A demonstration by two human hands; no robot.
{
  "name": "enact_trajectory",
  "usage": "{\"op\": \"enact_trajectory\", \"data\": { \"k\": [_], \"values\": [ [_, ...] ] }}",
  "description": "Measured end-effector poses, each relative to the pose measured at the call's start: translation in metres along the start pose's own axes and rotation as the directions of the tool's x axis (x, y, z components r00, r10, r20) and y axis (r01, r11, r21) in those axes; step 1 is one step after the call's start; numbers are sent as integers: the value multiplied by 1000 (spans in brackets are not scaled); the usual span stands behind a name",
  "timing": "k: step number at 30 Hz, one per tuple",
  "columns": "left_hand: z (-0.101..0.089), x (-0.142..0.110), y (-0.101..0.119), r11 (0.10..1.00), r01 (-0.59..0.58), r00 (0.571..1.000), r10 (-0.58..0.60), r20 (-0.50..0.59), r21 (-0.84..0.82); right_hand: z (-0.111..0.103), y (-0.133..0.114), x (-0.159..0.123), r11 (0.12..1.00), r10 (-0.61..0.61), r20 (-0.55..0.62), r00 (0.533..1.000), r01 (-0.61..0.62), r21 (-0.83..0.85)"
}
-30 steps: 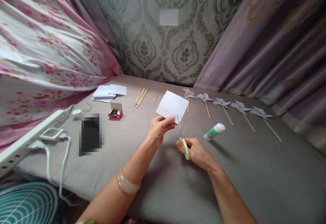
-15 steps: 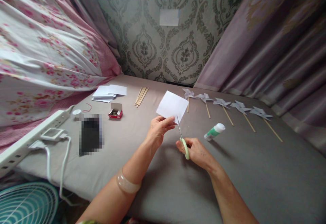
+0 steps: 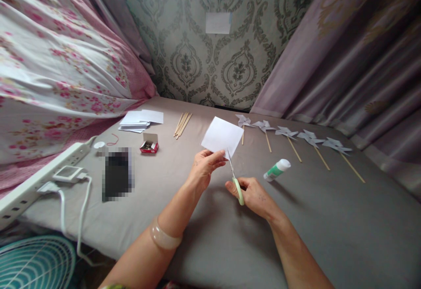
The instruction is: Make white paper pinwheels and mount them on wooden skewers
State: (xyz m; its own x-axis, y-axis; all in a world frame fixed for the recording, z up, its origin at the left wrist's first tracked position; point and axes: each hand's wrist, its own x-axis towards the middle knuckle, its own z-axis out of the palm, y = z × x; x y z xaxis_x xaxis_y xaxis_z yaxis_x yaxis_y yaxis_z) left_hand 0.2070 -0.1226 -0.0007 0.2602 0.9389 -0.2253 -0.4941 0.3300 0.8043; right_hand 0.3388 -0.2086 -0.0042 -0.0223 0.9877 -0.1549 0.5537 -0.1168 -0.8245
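My left hand (image 3: 204, 168) pinches the near corner of a white paper square (image 3: 222, 136) and holds it up over the grey bed sheet (image 3: 210, 219). In my right hand (image 3: 253, 194) is a pair of green-handled scissors (image 3: 236, 181), fingers closed through the loops. The blades point up and meet the paper's lower edge just right of my left thumb. A clear bangle sits on my left wrist.
A green-and-white glue stick (image 3: 276, 169) lies right of the scissors. Several paper pinwheels on sticks (image 3: 309, 142) line the far right. Wooden sticks (image 3: 182, 123), a paper stack (image 3: 140, 120), a red pin box (image 3: 149, 143), a phone (image 3: 116, 173), a power strip (image 3: 39, 177) and a fan (image 3: 36, 262) lie left.
The scissors and my right hand have shifted very slightly left and up against the paper's edge. Otherwise both hands and the paper stay where they were.
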Motion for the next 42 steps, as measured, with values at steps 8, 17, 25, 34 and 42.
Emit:
{"op": "enact_trajectory", "data": {
  "k": [8,17,25,34,42],
  "values": [
    [-1,1,1,1000,1,1000,-1,-3,-4,2,1,1,1000,14,-17,1000,-14,-10],
    [1,0,2,1000,-4,1000,4,-15,19,2,1,1,999,13,-51,999,-15,-31],
    [-2,2,0,998,-39,999,40,-22,55,2,1,2,999,19,-72,997,-20,-25],
    [-4,4,-2,993,-64,998,66,-16,100,4,7,4,999,33,-61,998,-34,-10],
    [-6,7,-3,991,-59,998,61,-20,118,3,7,4,1000,24,-63,998,-25,-13]
  ]
}}
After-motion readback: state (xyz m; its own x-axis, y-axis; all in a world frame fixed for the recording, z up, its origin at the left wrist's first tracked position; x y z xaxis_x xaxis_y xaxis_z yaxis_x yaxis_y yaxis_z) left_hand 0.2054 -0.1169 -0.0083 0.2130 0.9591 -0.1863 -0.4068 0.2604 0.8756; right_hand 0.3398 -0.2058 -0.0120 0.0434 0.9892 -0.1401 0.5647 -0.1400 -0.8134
